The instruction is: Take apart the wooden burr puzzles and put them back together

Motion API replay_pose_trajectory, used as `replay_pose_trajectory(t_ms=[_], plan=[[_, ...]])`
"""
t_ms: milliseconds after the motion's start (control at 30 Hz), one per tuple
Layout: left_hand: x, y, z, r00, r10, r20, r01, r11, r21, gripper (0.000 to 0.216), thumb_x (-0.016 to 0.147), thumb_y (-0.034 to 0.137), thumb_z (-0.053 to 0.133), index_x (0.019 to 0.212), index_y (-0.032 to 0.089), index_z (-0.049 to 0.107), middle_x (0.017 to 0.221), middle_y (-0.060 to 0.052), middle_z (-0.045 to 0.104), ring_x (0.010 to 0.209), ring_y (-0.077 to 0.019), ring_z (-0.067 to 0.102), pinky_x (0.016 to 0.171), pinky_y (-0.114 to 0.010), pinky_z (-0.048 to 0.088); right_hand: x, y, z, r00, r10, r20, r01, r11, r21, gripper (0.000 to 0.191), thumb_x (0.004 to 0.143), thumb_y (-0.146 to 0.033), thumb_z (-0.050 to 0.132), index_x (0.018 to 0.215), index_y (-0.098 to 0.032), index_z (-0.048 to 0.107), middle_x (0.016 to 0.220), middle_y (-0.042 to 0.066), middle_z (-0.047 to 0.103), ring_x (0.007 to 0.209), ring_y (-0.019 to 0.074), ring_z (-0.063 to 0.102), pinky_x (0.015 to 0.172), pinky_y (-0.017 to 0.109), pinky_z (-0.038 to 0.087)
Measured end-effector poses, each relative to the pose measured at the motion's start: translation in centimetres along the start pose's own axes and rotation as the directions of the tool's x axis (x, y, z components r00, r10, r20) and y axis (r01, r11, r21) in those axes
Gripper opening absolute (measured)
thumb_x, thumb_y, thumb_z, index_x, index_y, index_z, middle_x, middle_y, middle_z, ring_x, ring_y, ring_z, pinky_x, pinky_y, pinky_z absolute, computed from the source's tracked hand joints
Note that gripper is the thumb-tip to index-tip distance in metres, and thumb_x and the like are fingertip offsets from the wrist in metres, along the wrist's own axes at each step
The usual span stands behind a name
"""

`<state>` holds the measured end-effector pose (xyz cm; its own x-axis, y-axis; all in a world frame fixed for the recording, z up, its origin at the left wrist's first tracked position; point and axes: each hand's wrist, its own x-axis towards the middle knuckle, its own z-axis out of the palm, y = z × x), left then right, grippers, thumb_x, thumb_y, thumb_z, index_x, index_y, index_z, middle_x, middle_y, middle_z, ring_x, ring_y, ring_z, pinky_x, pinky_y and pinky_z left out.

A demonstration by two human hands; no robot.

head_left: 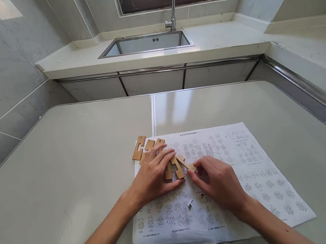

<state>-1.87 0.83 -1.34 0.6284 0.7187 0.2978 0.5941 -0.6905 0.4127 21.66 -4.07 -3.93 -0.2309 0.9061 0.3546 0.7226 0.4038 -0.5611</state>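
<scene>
1. My left hand [157, 171] arches over the wooden pieces [150, 144], thumb and fingers apart; I can't tell its grip.
2. My right hand [217, 177] pinches a slanted piece [184, 163].
3. Pieces straddle the printed sheet [248, 166]'s upper-left edge; table [67, 172] spreads wide both sides.

Notched wooden piece [137, 154], about 10 o'clock from the centre of the printed sheet [221, 211]: a single stroke, read as "1". Second wooden piece [159, 141], between 10 and 11 o'clock: the numeral "2". Middle wooden piece [149, 144], between these two: a small mark, too indistinct to read. The sheet bears a heading near 12 o'clock and line captions at 1 to 2 o'clock and from 6 to 8 o'clock; all are too small to read.
</scene>
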Motion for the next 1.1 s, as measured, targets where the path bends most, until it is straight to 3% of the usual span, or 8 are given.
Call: replay_pose_trajectory(t_ms=[300,567,800,967,1100], plan=[[0.1,0.4,0.9,0.996,0.087,0.012,-0.085,0.992,-0.095,0.067,0.097,0.040,0.076,0.156,0.027,0.046,0.151,-0.013,0.063,0.149,-0.0323,0.053,0.123,-0.055,0.047,0.3,0.0,-0.1,0.997,-0.062,0.038,0.063,0.998,-0.025,0.018,0.105,-0.033,0.061,0.091,-0.022,0.059,0.077,0.003,0.062,0.070,0.0206,0.058,0.067,0.033,0.039],[0.2,0.7,1.1,0.998,0.056,0.030,-0.052,0.991,-0.120,0.060,0.098,0.041,0.074,0.151,0.025,0.050,0.148,-0.014,0.065,0.143,-0.0306,0.059,0.119,-0.052,0.052,0.4,0.0,-0.2,0.987,-0.132,0.089,0.134,0.991,-0.014,0.021,0.110,-0.035,0.055,0.100,-0.019,0.065,0.084,0.004,0.065,0.074,0.0206,0.059,0.070,0.033,0.041],[-0.1,1.0,1.2,0.999,0.036,0.006,-0.035,0.988,-0.150,0.059,0.098,0.036,0.075,0.150,0.028,0.049,0.147,-0.011,0.066,0.135,-0.0282,0.065,0.114,-0.047,0.056,0.4,0.3,0.0,0.988,-0.152,0.036,0.149,0.987,0.056,0.024,0.112,-0.032,0.048,0.102,-0.019,0.066,0.083,0.004,0.069,0.073,0.0196,0.061,0.068,0.031,0.044],[-1.6,1.7,0.1,0.999,-0.027,-0.040,0.021,0.990,-0.139,0.063,0.095,0.037,0.078,0.151,0.030,0.050,0.145,-0.008,0.068,0.132,-0.0274,0.068,0.111,-0.043,0.059,0.4,0.5,0.0,0.988,-0.153,0.015,0.150,0.983,0.109,0.021,0.112,-0.032,0.050,0.104,-0.020,0.065,0.081,0.003,0.069,0.073,0.0194,0.064,0.069,0.031,0.046],[-4.4,2.4,-1.1,0.976,-0.179,-0.120,0.171,0.983,-0.072,0.061,0.095,0.041,0.077,0.150,0.030,0.053,0.143,-0.007,0.070,0.129,-0.0280,0.070,0.106,-0.041,0.062,0.3,0.5,-0.1,0.986,-0.163,0.028,0.159,0.980,0.120,0.021,0.112,-0.030,0.049,0.102,-0.021,0.065,0.082,0.004,0.070,0.072,0.0193,0.065,0.068,0.031,0.046]])
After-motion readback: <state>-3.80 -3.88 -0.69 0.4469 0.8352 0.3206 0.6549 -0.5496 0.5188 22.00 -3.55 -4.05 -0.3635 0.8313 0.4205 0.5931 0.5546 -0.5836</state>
